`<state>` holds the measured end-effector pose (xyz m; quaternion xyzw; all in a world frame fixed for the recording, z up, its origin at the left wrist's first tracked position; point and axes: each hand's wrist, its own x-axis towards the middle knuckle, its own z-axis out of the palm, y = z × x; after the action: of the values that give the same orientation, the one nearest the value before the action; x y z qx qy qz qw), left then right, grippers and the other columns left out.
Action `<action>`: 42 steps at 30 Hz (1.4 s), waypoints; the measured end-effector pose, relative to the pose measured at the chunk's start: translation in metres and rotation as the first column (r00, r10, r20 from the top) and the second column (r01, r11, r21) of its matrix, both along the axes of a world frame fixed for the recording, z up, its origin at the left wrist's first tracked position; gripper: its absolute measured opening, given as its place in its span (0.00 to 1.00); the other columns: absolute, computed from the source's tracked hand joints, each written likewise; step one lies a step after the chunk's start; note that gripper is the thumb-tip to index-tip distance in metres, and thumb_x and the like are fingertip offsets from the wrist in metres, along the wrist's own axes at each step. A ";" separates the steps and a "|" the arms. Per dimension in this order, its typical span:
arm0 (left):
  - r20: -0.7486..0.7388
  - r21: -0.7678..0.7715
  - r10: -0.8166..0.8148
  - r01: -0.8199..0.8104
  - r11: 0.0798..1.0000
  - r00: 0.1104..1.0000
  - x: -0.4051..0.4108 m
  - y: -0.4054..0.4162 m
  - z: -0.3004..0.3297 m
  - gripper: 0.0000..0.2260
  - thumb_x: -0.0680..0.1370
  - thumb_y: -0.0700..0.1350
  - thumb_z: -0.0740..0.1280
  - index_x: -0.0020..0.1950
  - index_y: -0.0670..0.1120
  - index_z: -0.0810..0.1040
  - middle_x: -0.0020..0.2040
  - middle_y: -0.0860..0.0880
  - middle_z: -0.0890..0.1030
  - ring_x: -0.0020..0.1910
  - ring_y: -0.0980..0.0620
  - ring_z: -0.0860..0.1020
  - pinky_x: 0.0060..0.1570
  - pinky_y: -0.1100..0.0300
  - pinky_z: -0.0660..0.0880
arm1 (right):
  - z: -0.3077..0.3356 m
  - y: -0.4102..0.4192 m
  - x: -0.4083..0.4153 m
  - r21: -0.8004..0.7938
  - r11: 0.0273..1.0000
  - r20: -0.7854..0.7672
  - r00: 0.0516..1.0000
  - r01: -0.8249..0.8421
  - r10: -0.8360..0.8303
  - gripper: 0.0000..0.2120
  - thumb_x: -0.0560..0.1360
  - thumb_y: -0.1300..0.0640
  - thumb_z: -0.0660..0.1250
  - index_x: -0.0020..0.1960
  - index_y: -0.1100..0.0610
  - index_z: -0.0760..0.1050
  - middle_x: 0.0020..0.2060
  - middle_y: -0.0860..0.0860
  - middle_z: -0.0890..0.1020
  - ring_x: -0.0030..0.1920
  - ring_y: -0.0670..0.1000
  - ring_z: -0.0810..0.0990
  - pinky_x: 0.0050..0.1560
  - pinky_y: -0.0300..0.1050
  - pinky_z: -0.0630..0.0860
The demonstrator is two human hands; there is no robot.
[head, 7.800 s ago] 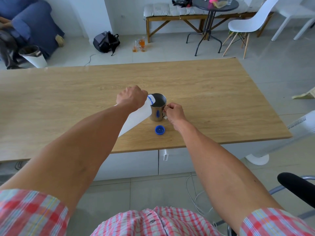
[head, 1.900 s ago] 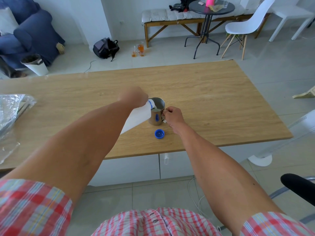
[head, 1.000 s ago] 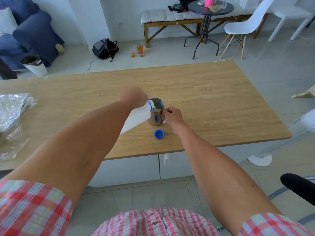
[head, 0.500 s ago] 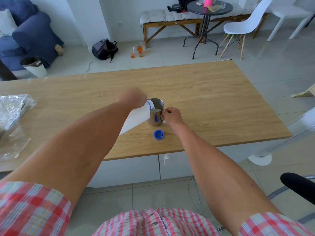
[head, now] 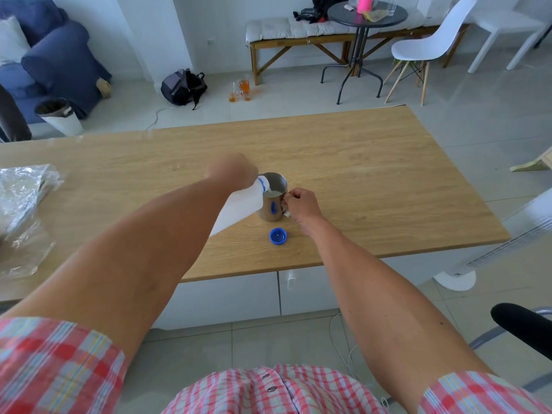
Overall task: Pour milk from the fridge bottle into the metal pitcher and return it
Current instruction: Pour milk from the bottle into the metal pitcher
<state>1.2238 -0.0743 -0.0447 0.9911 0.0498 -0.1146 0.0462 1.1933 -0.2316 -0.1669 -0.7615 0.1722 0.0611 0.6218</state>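
Observation:
A white plastic milk bottle (head: 239, 206) is tilted steeply with its blue-ringed neck over the rim of the metal pitcher (head: 272, 207). My left hand (head: 231, 171) grips the bottle near its upper end. White milk shows inside the pitcher, which stands upright on the wooden table (head: 373, 180). My right hand (head: 300, 204) holds the pitcher's handle on its right side. The bottle's blue cap (head: 278, 236) lies upside down on the table just in front of the pitcher.
Crumpled clear plastic wrap (head: 21, 210) lies at the table's left edge. A white fan (head: 507, 234) stands right of the table, and a black chair arm (head: 522, 327) sits at lower right. Behind the table are a backpack (head: 182, 86), a bin (head: 59, 116) and chairs.
The milk level in the pitcher has risen since the earliest frame. Both hands hold about the same pose; the view has shifted slightly and the plastic wrap came into view at left.

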 end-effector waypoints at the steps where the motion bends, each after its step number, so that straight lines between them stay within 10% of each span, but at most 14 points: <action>1: -0.001 -0.002 -0.002 0.002 1.000 1.000 0.000 0.000 0.000 0.11 0.81 0.47 0.57 0.55 0.44 0.77 0.51 0.44 0.79 0.50 0.42 0.78 0.47 0.51 0.71 | 0.000 0.000 0.000 0.001 1.000 0.000 1.000 -0.001 0.001 0.09 0.81 0.63 0.62 0.44 0.59 0.77 0.39 0.56 0.78 0.40 0.52 0.72 0.37 0.44 0.68; 42: -0.009 -0.001 -0.010 0.010 1.000 1.000 -0.002 -0.001 0.004 0.10 0.80 0.46 0.58 0.54 0.44 0.77 0.52 0.43 0.79 0.51 0.41 0.78 0.48 0.52 0.72 | 0.000 0.001 -0.001 0.009 1.000 0.013 1.000 0.000 0.000 0.08 0.81 0.63 0.62 0.45 0.58 0.77 0.38 0.56 0.77 0.40 0.52 0.71 0.37 0.45 0.67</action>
<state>1.2214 -0.0755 -0.0407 0.9907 0.0452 -0.1195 0.0462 1.1925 -0.2309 -0.1665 -0.7590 0.1678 0.0571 0.6265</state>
